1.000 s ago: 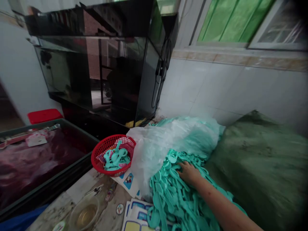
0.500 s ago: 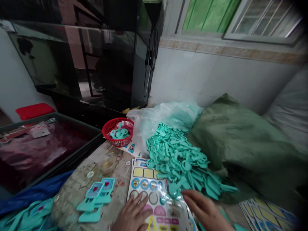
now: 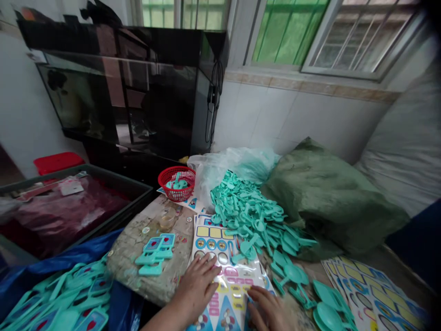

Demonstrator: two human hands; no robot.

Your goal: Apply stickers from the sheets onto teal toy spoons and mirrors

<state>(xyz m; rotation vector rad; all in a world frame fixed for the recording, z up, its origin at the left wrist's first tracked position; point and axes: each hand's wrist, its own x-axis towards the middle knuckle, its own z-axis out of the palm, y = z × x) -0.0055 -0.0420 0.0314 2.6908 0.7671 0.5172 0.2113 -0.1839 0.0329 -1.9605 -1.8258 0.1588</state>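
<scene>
A sticker sheet [image 3: 225, 271] with circles, yellow squares and pink shapes lies on the table in front of me, on top of other sheets. My left hand [image 3: 198, 282] rests on its left side, fingers spread. On the sheet's lower right is my right hand [image 3: 267, 305], its fingers bent and a little apart, with nothing visible in them. Just beyond my hands a heap of teal plastic toy pieces [image 3: 255, 216] spreads over the sheet's top edge. To the left, a few teal pieces with heart stickers [image 3: 156, 250] lie together.
A red basket [image 3: 177, 184] holds teal pieces at the back. Stickered pieces fill a blue-lined container [image 3: 76, 294] at lower left. More sticker sheets [image 3: 372, 289] lie right, before a green sack [image 3: 330, 202]. A dark bin [image 3: 138, 202] stands left.
My right hand has moved from the edge of the teal heap down onto the lower part of the sheet. My left hand stays on the sheet. The camera view has shifted.
</scene>
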